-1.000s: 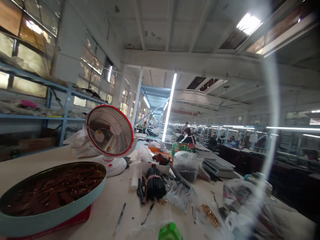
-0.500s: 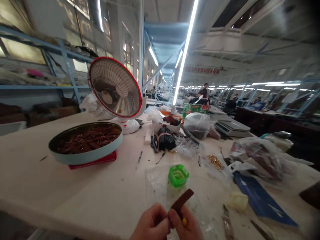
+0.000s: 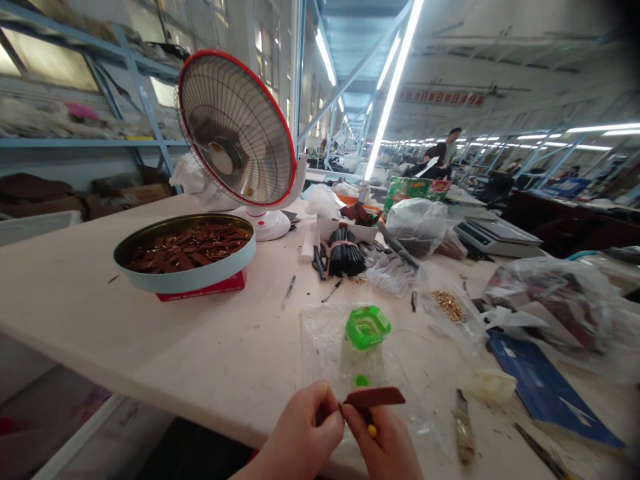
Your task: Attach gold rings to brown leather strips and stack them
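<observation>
Low in the picture my left hand (image 3: 304, 435) and my right hand (image 3: 387, 447) meet, fingers closed, over the near edge of the pale table (image 3: 100, 293). Between them they pinch a small brown leather strip (image 3: 375, 397) that lies about level and points right. A yellow bit shows under my right fingers. Just beyond the strip sits a green square container (image 3: 367, 327) on a clear plastic sheet (image 3: 325, 347), with a small green cap (image 3: 361, 381) nearer to me.
A round tin (image 3: 187, 257) full of brown strips rests on a red box at the left, a red-rimmed heater dish (image 3: 237, 130) behind it. Black bundled strips (image 3: 345, 257), plastic bags, brass parts (image 3: 447, 305), a scale (image 3: 497, 237) and a blue sheet (image 3: 543, 393) fill the right. People work far back.
The camera has tilted down from the ceiling to the table. My hands came into view holding the brown strip, which turned from slanting upward to about level.
</observation>
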`<state>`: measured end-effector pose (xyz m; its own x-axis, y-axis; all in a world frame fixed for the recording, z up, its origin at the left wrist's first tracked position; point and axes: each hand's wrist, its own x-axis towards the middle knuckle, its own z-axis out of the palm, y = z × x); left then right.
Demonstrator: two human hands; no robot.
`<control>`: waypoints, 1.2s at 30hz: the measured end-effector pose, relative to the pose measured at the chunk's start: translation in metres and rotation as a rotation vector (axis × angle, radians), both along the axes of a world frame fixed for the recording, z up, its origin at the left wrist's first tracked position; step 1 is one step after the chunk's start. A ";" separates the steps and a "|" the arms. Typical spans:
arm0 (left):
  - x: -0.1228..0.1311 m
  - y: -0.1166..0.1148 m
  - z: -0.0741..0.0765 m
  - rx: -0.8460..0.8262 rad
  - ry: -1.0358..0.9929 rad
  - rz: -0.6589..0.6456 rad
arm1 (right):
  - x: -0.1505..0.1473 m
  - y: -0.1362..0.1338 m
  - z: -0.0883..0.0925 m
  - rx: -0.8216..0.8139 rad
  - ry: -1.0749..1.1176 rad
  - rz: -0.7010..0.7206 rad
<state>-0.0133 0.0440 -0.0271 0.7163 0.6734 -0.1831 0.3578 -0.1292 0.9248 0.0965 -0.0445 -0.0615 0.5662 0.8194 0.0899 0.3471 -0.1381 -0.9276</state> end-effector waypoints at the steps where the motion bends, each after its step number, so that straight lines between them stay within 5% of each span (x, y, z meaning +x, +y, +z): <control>1: 0.000 -0.001 -0.001 -0.006 0.000 -0.002 | 0.002 0.000 -0.002 -0.007 0.052 0.021; 9: 0.000 -0.004 -0.001 -0.038 -0.047 -0.077 | 0.001 -0.002 0.013 0.099 0.245 -0.041; 16: 0.004 -0.009 -0.010 -0.061 -0.053 -0.025 | -0.005 -0.007 0.005 0.140 0.020 -0.140; 22: 0.008 -0.011 -0.011 0.007 0.003 0.001 | -0.002 -0.009 0.001 0.220 -0.193 -0.056; 31: 0.006 -0.012 -0.001 0.096 0.032 -0.038 | 0.008 -0.007 0.003 0.183 -0.269 0.079; 36: 0.000 -0.011 0.017 0.023 0.004 -0.164 | 0.011 -0.011 0.006 0.080 -0.096 -0.005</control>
<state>-0.0129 0.0335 -0.0100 0.8161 0.5517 -0.1718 0.3339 -0.2075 0.9195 0.1070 -0.0553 -0.0554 0.5560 0.8044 0.2092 0.4345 -0.0668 -0.8982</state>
